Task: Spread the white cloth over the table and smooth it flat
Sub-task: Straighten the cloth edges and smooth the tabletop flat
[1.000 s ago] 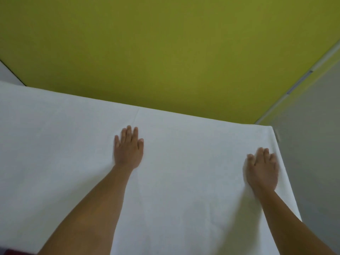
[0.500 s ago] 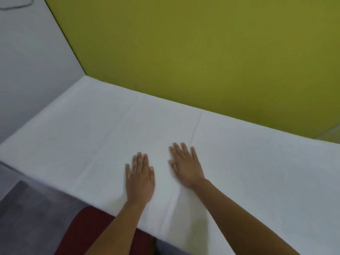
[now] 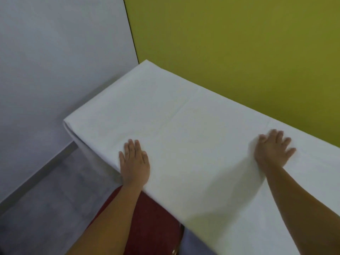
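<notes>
White cloth [image 3: 193, 126] lies over the table, draped past its near and left edges. Left hand [image 3: 134, 162] presses flat near the front edge, fingers together. Right hand [image 3: 274, 150], blurred, rests flat farther right, fingers spread. Maroon chair seat [image 3: 150, 218] below.

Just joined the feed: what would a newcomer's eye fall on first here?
A white cloth spreads across the middle of the view, both hands flat on it: left hand at the near edge, right hand farther right. An olive-green wall stands behind; a dark red seat shows under the near edge.
</notes>
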Tool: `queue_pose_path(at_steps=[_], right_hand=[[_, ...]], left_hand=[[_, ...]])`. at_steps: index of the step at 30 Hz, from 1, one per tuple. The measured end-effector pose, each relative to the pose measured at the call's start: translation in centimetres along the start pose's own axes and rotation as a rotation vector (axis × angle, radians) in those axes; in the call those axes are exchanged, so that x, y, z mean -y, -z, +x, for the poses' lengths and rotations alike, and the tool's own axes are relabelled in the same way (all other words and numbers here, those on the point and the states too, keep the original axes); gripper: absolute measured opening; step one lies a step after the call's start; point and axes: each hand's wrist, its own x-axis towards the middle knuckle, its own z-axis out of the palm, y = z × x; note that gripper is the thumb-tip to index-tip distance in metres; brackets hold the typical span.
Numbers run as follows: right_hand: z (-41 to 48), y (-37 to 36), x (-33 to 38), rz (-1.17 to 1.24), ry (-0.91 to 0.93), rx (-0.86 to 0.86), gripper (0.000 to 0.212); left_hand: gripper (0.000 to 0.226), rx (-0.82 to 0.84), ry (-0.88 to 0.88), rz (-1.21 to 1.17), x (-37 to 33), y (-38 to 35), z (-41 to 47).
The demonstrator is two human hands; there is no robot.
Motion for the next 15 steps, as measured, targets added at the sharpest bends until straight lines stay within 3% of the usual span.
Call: queue_pose_path(at_steps=[2, 3, 9, 15], right_hand=[[-1.7, -0.4, 3.1, 0.033, -0.083, 0.013, 0.059], [-2.7, -0.8, 5.0, 0.036, -0.032, 0.015, 0.06], [-9.9, -5.4, 18.1, -0.041, 0.751, 0.177, 0.054], [-5.2, -6.8, 23.2, -0.097, 0.726, 0.181, 0.054]], left_hand=[[0.056, -0.002, 0.01, 0.006, -0.9, 0.1, 0.1], [0.057, -0.017, -0.015, 0.011, -1.5, 0.1, 0.2], [0.056, 0.016, -0.216, -0.012, -5.8, -0.8, 3.1], [0.055, -0.033, -0.133, -0.032, -4.3, -0.8, 6.6]])
